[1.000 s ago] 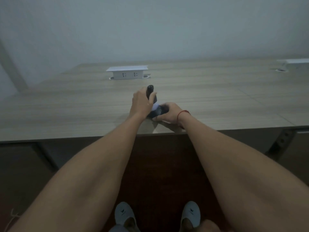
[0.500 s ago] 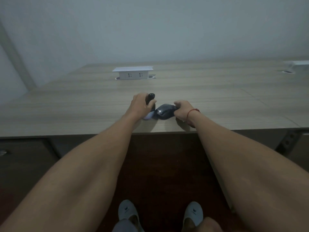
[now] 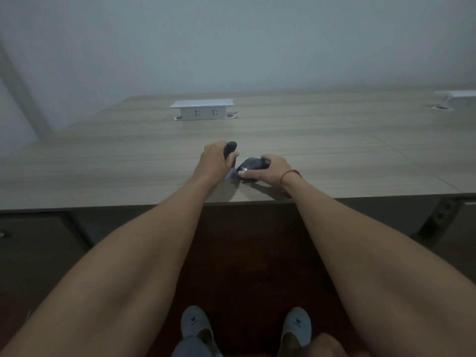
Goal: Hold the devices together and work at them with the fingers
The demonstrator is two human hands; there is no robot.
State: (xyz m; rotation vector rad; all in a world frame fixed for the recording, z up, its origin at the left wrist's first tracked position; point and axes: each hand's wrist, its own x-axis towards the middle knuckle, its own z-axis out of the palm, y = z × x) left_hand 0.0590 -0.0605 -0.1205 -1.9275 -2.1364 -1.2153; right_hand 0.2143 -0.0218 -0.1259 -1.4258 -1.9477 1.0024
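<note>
View from above and behind two bare forearms reaching forward to a pale wood-grain desk (image 3: pixel 128 163), dimly lit.

Near the middle of the desk's front edge: left hand (image 3: pixel 215 161) clenched around a dark rounded handle (image 3: pixel 230 148), held upright with its top poking out above the fist. At the handle's lower end, a pale lilac piece (image 3: pixel 231 173), soft-looking, too blurred to tell whether cloth, pad or bristles. Touching or just beside it on the right, a black computer mouse (image 3: pixel 251 164), glossy plastic, flat on the desk top with faint lettering on its near side.

Right hand (image 3: pixel 274 168) grasping the mouse from the right, thumb on the near side and fingers curled over the far side, steadying it. Thin red string bracelet (image 3: pixel 289 173) on that wrist.

Judged from this pose: work on the mouse under way, not finished. Tool picked up and brought to the mouse's left side, mouse pinned in place; top and right side of the mouse covered by fingers and apparently not yet reached. No way to tell how much of the surface is already dealt with.

Toward the desk's far edge, left of centre: white rectangular pop-up socket box (image 3: pixel 202 109) with two outlets. Second white box (image 3: pixel 456 97) near the far right corner, partly cut off. Below the desk's front edge, dark floor and two pale grey slippers (image 3: pixel 194 323).
</note>
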